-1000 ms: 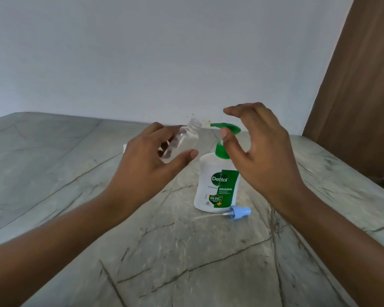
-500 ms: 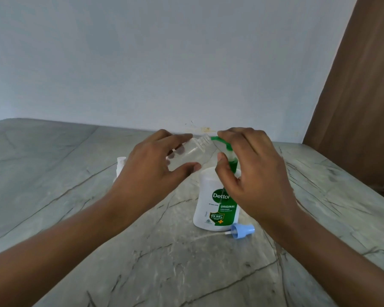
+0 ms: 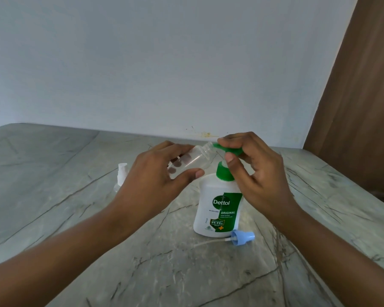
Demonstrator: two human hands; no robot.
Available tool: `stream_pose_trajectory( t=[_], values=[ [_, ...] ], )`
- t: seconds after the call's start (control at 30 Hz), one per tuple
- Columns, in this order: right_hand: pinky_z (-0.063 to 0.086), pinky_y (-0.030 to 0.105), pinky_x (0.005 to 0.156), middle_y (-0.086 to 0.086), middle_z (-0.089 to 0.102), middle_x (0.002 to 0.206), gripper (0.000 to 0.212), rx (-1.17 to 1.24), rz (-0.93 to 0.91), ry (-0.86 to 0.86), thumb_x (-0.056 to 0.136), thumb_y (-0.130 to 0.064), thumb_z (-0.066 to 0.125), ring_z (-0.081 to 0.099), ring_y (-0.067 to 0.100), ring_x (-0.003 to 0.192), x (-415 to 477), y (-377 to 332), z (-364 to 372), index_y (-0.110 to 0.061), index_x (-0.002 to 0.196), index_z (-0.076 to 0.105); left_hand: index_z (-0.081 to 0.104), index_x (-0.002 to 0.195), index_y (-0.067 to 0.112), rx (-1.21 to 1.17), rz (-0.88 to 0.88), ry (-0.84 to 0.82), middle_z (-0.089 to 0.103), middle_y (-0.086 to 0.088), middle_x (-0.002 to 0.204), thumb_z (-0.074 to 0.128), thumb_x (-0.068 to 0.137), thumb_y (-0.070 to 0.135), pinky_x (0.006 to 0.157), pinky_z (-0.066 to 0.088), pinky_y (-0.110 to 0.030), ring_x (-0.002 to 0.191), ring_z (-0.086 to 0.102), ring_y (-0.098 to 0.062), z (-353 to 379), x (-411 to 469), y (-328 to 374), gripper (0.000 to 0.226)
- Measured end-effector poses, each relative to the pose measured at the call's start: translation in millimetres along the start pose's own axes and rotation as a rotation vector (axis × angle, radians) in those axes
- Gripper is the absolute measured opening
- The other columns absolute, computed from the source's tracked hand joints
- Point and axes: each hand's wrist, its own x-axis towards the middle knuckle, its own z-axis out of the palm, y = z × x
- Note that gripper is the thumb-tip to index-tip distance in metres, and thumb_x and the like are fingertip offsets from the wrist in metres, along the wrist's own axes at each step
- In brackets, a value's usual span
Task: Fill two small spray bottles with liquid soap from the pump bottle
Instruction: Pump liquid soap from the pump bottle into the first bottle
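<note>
Only readable stuff is on the pump bottle [image 3: 205,196], on its green label [image 3: 231,204] just below the right hand [image 3: 259,173]. Closest to that hand there's a big white "Dettol" in a green badge. Under it is "ORIGINAL" in white caps, then "99.99%" on a small dark shield, furthest from the hand. The tiny print around them is too blurry to read.

The person's right hand [image 3: 259,173], open above the green pump head [image 3: 228,150] of the white soap bottle [image 3: 206,191] a second ago, now holds it, fingers over the top, thumb beneath by the stem. The left hand [image 3: 151,180] has brought the small clear plastic spray bottle [image 3: 195,159] closer, its open mouth now meeting the nozzle tip.
</note>
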Motion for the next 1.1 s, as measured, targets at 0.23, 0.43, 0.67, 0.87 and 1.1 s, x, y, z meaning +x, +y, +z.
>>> stream_pose_trajectory(
  t=[0.23,0.43,0.67,0.87,1.1],
  values=[
    [0.049,0.02,0.088,-0.004,0.063,0.107,0.024,0.197,0.098,-0.045,0.09,-0.015,0.05,0.06,0.007,0.107,3.3,2.3,-2.2,-0.007,0.107,0.065,0.063,0.115,0.025,0.003,-0.016,0.0,0.057,0.021,0.088,0.066,0.075,0.044,0.067,0.041,-0.001,0.078,0.058,0.002,1.3,-1.4,1.5,0.044],
    [0.048,0.019,0.088,-0.003,0.064,0.108,0.027,-0.016,0.047,-0.039,0.091,-0.018,0.049,0.058,0.005,0.105,5.2,-4.7,-5.2,-0.008,0.109,0.066,0.062,0.116,0.024,0.011,-0.021,0.001,0.06,0.017,0.091,0.064,0.075,0.046,0.069,0.042,-0.002,0.079,0.058,0.002,2.9,-2.2,1.5,0.047],
    [0.043,0.021,0.079,0.012,0.069,0.093,0.022,-0.554,-0.295,0.074,0.088,-0.011,0.053,0.062,0.024,0.088,-1.6,-22.7,1.6,0.002,0.093,0.071,0.064,0.113,0.023,0.046,-0.024,0.032,0.06,0.016,0.093,0.068,0.074,0.043,0.067,0.039,0.001,0.077,0.058,0.002,1.4,-1.7,2.2,0.044],
    [0.042,0.019,0.08,0.015,0.068,0.097,0.023,-0.624,-0.262,0.104,0.087,-0.01,0.056,0.061,0.023,0.09,-3.0,-18.9,2.0,0.004,0.099,0.069,0.063,0.115,0.023,0.074,-0.017,0.029,0.058,0.017,0.095,0.067,0.074,0.045,0.068,0.037,0.004,0.078,0.055,0.004,0.5,-0.8,2.9,0.047],
    [0.041,0.023,0.08,0.017,0.064,0.1,0.026,-0.637,-0.235,0.068,0.086,-0.012,0.054,0.051,0.023,0.096,-7.3,-17.2,12.0,0.005,0.102,0.065,0.061,0.117,0.022,0.095,0.015,0.033,0.053,0.021,0.093,0.065,0.075,0.044,0.071,0.037,0.003,0.078,0.053,0.006,2.1,-1.2,0.9,0.047]
  ],
)
